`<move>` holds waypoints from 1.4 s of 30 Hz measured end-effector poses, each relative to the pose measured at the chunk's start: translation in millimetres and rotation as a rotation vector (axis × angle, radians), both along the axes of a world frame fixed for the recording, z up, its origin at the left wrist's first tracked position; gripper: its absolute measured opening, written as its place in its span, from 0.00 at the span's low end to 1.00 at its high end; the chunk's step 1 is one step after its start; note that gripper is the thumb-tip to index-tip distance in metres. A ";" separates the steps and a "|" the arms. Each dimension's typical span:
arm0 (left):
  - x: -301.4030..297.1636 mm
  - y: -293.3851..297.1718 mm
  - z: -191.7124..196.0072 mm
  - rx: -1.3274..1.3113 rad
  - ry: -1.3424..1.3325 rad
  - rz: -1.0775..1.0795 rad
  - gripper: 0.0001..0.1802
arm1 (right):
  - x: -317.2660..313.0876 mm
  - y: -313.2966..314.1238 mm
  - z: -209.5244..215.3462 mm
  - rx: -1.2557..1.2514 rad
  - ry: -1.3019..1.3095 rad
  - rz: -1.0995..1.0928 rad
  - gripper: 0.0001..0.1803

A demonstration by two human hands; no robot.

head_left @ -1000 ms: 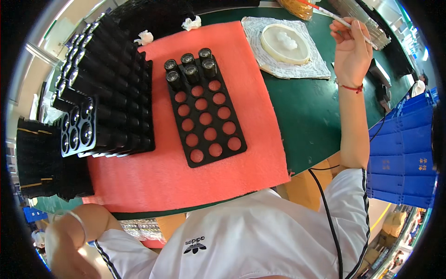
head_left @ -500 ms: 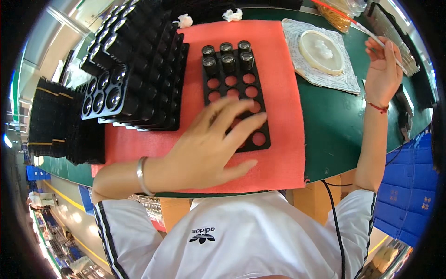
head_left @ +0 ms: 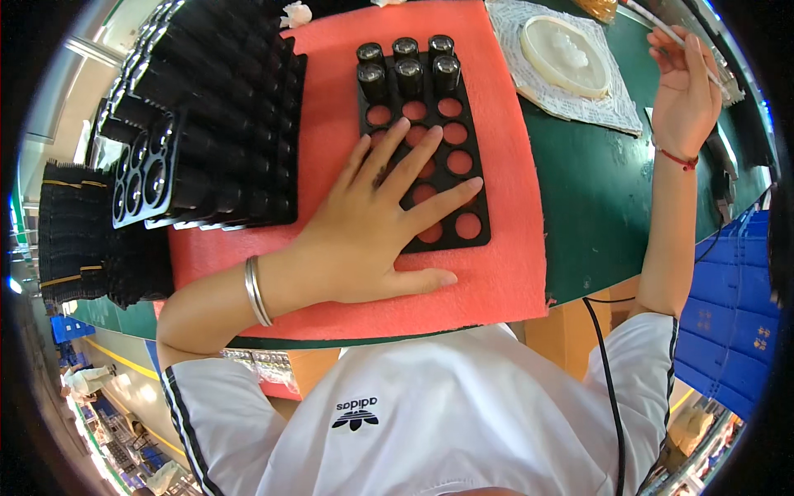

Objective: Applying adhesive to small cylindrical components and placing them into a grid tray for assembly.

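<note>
A black tray with round holes lies on a red foam mat spread over the green desk. Six dark cylinders stand in the tray's two far rows, three to a row; every hole nearer the person that can be seen shows the red mat through it, so by this count the filling appears to be at an early stage, with most of the tray yet to be loaded. The left hand lies flat, palm down, across the near part of the tray, its fingers spread wide and straight over the open holes and its thumb resting on the mat just beside the tray; it grips nothing and touches only tray and mat. A pair of metal bangles circles its wrist. The right hand is raised at the far right of the desk, its fingers curled around a thin stick held near its tip; a red cord marks that wrist. Near this hand a shallow round dish of pale paste sits on a white cloth. Stacks of black trays filled with more cylinders stand on the mat to the left, well apart from the right hand.
</note>
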State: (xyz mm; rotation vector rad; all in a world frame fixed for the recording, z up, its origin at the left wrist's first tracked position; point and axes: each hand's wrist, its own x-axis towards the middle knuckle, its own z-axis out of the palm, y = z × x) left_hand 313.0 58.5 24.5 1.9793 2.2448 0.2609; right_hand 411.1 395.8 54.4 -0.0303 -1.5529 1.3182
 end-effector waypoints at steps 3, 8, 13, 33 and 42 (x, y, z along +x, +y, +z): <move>-1.6 0.5 -1.9 0.012 0.009 -0.002 0.39 | 0.2 0.9 1.0 0.013 -0.008 -0.009 0.14; -0.6 -0.1 0.0 0.017 0.003 -0.001 0.39 | -1.4 -1.6 0.9 -0.015 0.000 -0.025 0.14; -16.5 -0.1 -3.8 0.412 -0.404 -0.027 0.23 | -0.7 1.1 -0.5 -0.002 0.011 -0.033 0.13; -8.6 -8.5 -1.2 0.531 -1.191 0.167 0.04 | -6.7 -25.0 5.2 0.078 0.032 -0.114 0.11; -11.1 -3.3 -3.8 0.468 -1.726 0.346 0.06 | -4.6 -13.0 0.4 0.207 -0.008 -0.120 0.13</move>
